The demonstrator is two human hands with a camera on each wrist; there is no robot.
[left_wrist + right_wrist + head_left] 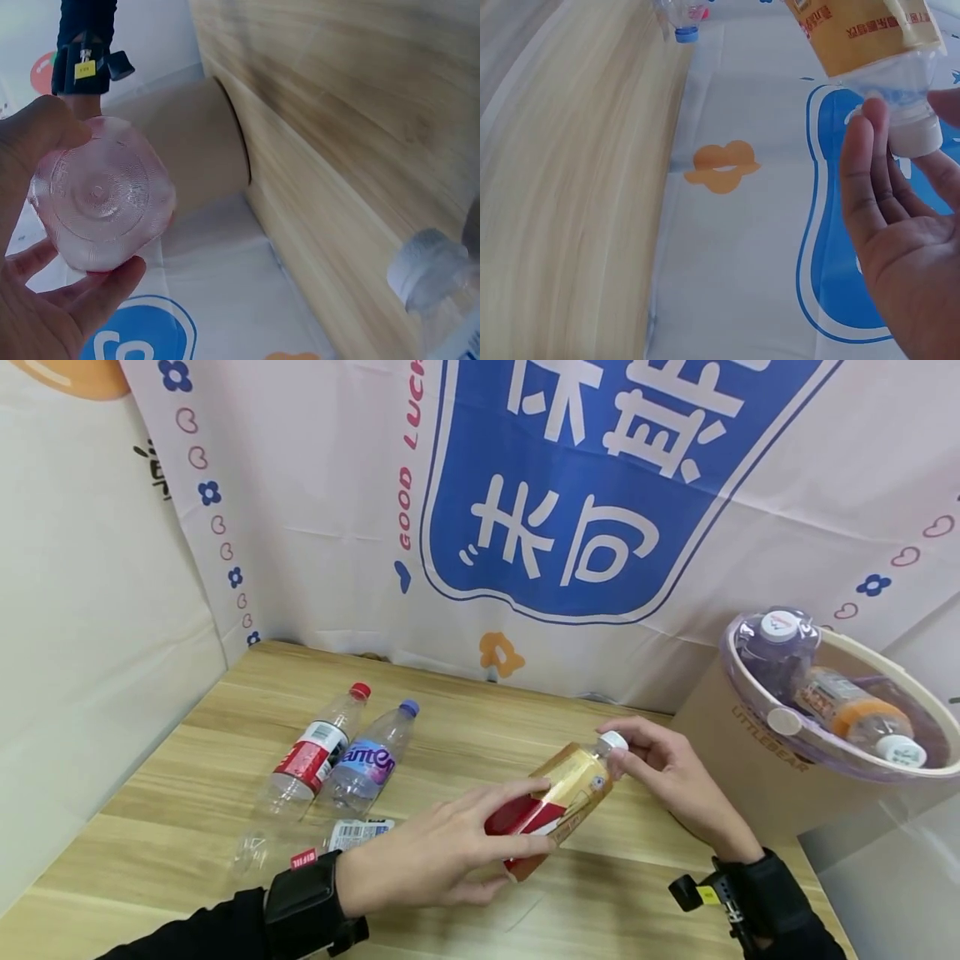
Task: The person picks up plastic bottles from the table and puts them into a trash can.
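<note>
1. Left hand (446, 847) grips the gold bottle (579, 781) near its base; right hand (678, 777) pinches its cap (614, 740).
2. Gold bottle tilts above the table (637, 910), left of the bin (750, 777).
3. Red-capped bottle (309, 756) and blue-capped bottle (367, 760) lie at left.

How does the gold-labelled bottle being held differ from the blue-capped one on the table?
The gold-labelled plastic bottle has a white cap; the clear, blue-labelled plastic bottle has a blue cap. The first is held tilted, while the second lies on the wooden table. Both are capped.
</note>
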